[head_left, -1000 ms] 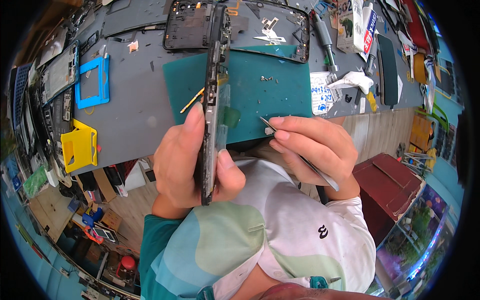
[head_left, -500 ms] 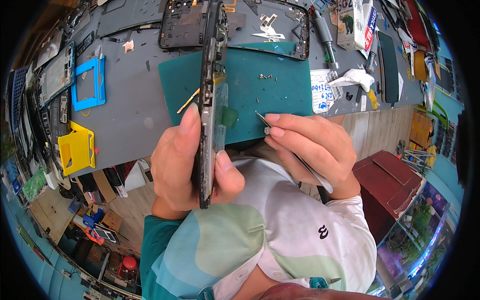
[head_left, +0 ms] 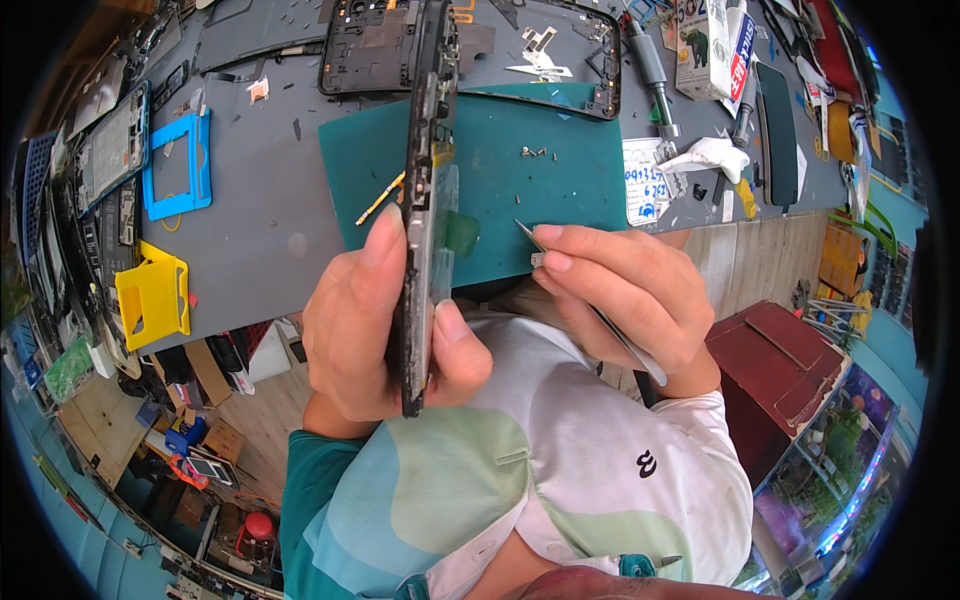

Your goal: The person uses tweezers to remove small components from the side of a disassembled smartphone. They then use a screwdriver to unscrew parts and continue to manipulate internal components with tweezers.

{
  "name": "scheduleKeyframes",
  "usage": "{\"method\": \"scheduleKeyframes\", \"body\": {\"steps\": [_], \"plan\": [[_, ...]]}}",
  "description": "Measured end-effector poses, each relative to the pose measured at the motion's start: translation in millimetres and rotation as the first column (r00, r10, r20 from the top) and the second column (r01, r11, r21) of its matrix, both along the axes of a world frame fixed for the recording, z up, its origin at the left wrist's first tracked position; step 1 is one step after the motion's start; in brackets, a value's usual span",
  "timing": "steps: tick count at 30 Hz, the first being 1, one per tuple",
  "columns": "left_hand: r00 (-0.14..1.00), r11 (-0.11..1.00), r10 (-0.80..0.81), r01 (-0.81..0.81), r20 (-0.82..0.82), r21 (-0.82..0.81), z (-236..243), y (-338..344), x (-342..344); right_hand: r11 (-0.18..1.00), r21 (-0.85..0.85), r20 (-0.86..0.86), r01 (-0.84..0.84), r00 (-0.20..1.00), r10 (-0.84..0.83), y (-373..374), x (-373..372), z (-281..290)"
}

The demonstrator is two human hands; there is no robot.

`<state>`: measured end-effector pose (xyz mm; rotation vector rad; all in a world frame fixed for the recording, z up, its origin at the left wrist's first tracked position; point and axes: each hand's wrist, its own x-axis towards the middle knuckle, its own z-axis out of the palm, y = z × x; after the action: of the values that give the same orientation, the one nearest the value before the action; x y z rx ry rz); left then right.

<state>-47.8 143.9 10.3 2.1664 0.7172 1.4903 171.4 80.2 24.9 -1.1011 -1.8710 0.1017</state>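
My left hand (head_left: 355, 330) grips a dark phone assembly (head_left: 426, 200) held edge-on and upright, thumb and fingers on either side, a clear film along its right face. My right hand (head_left: 630, 300) is closed on slim metal tweezers (head_left: 522, 227), with a small grey piece (head_left: 537, 259) at its fingertips. Behind both lies a teal mat (head_left: 570, 180) with small screws (head_left: 530, 153) and a thin gold-coloured strip (head_left: 378, 200) left of the phone assembly.
Opened phone housings (head_left: 360, 50) lie at the back. A blue frame (head_left: 200, 165) and yellow holder (head_left: 180, 300) sit left. Tools (head_left: 660, 110), a white box (head_left: 700, 50) and a dark phone (head_left: 780, 130) lie right. A maroon case (head_left: 780, 360) stands below the bench.
Compared with a second ago, my right hand and tweezers are slightly higher and further left. The phone assembly shifted slightly and remains upright in my left hand.
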Motion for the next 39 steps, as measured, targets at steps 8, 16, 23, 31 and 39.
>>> {"method": "scheduleKeyframes", "body": {"steps": [8, 16, 23, 31, 39], "plan": [[1.000, 1.000, -0.005, 0.005, 0.006, 0.006, 0, 1, 1, 0.954, -0.301, -0.264, -0.014, 0.962, -0.069, -5, 1, 19], [1.000, 1.000, 0.010, -0.010, 0.005, -0.010, -5, -3, -1, 0.816, -0.483, -0.841, -0.318, 0.428, -0.331, -8, -1, 27], [1.000, 1.000, -0.016, 0.015, -0.027, -0.028, 1, -2, -2, 0.759, -0.605, -0.739, -0.239, 0.523, -0.425, -6, -4, 35], [0.998, 0.997, -0.026, 0.022, -0.055, -0.069, 4, -1, -3, 0.774, -0.615, -0.660, -0.151, 0.637, -0.399, -5, -8, 35], [0.999, 0.999, -0.018, 0.017, -0.034, -0.037, 4, 1, -1, 0.781, -0.610, -0.643, -0.135, 0.661, -0.388, -6, -9, 35]]}}
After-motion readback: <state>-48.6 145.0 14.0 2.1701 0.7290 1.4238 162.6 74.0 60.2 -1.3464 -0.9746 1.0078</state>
